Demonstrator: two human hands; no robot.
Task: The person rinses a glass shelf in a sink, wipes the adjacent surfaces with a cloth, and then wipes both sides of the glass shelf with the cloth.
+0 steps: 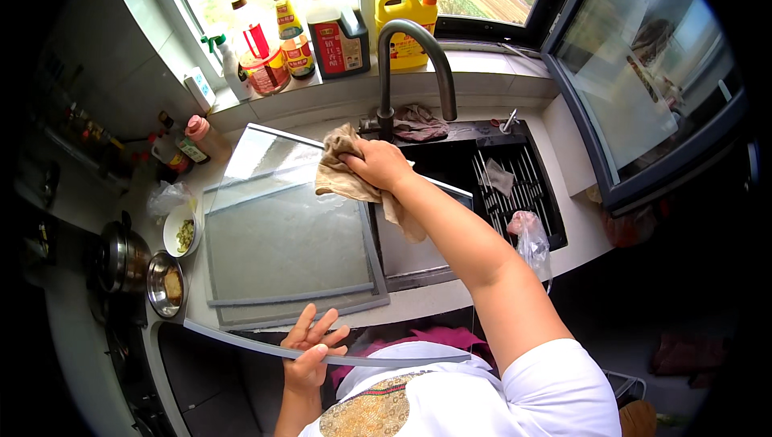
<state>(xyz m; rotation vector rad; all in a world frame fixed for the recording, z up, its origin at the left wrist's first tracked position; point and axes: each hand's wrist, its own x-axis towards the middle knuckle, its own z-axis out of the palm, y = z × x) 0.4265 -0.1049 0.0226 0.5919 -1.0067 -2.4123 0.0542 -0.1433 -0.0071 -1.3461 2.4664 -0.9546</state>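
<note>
A large clear glass panel [241,339] with grey edging is tilted over the counter and the left part of the sink. My left hand [315,346] holds its near edge, fingers partly spread against it and thumb at the rim. At the far edge, my right hand [379,165] presses a bunched tan cloth [342,176] on the glass; one end of the cloth hangs down. Through the glass I see more grey-framed panels [289,244] lying flat and overlapping on the counter.
A dark faucet [386,75] arches over the black sink [555,196], which has a rack and a plastic bag [531,240]. Bottles and a yellow jug [406,15] line the sill. An open window sash [595,139] juts in at right. Bowls [166,284] stand at left.
</note>
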